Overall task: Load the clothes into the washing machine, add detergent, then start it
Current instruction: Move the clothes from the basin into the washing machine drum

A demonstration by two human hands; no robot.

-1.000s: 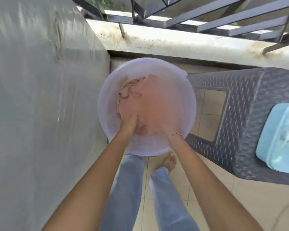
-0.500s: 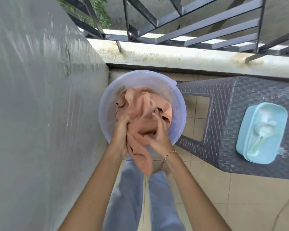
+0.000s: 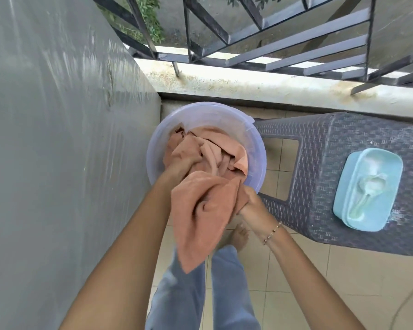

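Right hand (image 3: 249, 206) pinches a bunched fold of salmon-orange terry cloth (image 3: 200, 215) between curled fingers and thumb. The cloth is lifted just above the near rim of the bucket, and its loose corner hangs down over the left forearm. Left hand (image 3: 180, 165) reaches into the bucket with its fingers buried in the fabric, so I cannot tell how they are set.

A smooth grey wall (image 3: 57, 151) fills the left side. Beige floor tiles (image 3: 343, 289) lie below. A black metal railing (image 3: 272, 44) stands on a stained concrete ledge (image 3: 260, 85) across the top. A dark grey plastic stool with a woven pattern (image 3: 332, 148) stands just right of the bucket. The round, translucent lilac plastic bucket (image 3: 153, 148) sits in the corner by the wall and holds a heap of more salmon-orange laundry (image 3: 215, 151). On the stool rests a pale blue rectangular plastic tub (image 3: 343, 206), which holds white powder and a scoop (image 3: 370, 189). A thin beaded bracelet (image 3: 272, 233) circles the right wrist.
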